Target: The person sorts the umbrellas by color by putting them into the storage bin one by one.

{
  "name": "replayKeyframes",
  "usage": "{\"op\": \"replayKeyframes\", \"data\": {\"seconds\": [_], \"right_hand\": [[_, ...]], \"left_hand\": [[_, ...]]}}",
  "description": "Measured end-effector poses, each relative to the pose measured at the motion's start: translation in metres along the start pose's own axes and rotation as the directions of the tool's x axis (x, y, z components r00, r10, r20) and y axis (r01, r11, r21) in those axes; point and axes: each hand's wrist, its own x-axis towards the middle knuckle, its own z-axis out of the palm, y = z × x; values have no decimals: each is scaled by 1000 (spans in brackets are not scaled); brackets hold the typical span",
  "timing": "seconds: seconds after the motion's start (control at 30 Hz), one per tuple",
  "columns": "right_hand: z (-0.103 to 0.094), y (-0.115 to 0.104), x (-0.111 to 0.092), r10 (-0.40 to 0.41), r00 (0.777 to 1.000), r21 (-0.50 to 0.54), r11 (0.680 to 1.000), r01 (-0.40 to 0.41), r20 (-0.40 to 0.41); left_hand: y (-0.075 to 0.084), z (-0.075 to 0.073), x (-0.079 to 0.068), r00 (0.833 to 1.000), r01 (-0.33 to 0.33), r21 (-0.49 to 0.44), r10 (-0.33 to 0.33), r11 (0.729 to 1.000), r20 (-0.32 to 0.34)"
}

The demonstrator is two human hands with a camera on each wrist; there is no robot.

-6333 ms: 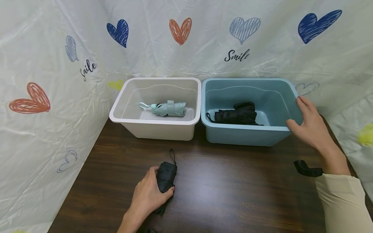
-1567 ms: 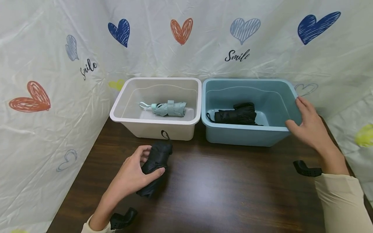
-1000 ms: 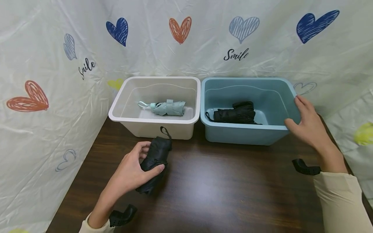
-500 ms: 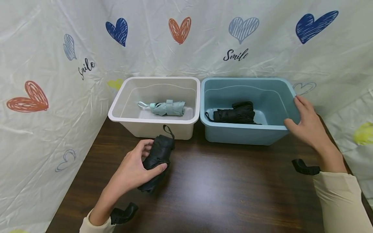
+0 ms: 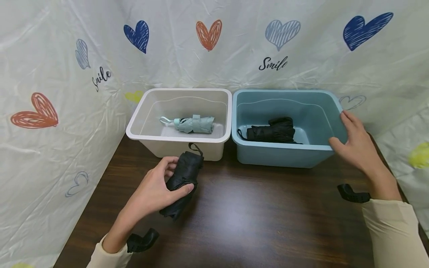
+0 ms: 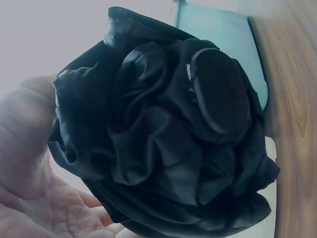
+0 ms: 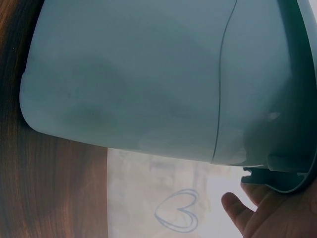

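Observation:
My left hand (image 5: 157, 188) grips a folded black umbrella (image 5: 186, 169), its fingers on the far side and thumb across the near side. The umbrella is tilted above the table in front of the white bin (image 5: 177, 139), its strap loop overlapping the bin's front wall. The left wrist view shows its bunched fabric end-on (image 6: 158, 134). My right hand (image 5: 356, 145) holds the right end of the blue bin (image 5: 285, 156) by its rim; in the right wrist view, fingers (image 7: 237, 210) reach under that rim. A second black umbrella (image 5: 271, 131) lies inside the blue bin.
A pale teal folded umbrella (image 5: 194, 124) lies in the white bin. Both bins stand side by side at the back of the dark wooden table (image 5: 254, 216), against a white heart-printed sheet (image 5: 241, 44).
The black umbrella, first lying on the table under my left hand, has been lifted and carried toward the white bin, edging forward over the last second. My right hand stays on the blue bin.

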Motion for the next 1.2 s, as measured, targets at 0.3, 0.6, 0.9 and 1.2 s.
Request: {"op": "replayKeyframes", "data": {"seconds": [0.3,0.6,0.9,1.2], "right_hand": [[-1,-2,1,0,1000,-4,1000,0,-10],[1,2,-1,-26,1000,12,1000,26,2],[0,-1,-2,-13,1000,10,1000,13,-4],[1,1,-2,-5,1000,3,1000,5,-10]], "left_hand": [[4,-2,5,1000,-31,-17,31,999,1],[11,-5,12,998,-66,-36,66,997,5],[19,-9,21,996,-84,-52,85,995,21],[27,-11,29,993,-116,-64,118,991,29]]}}
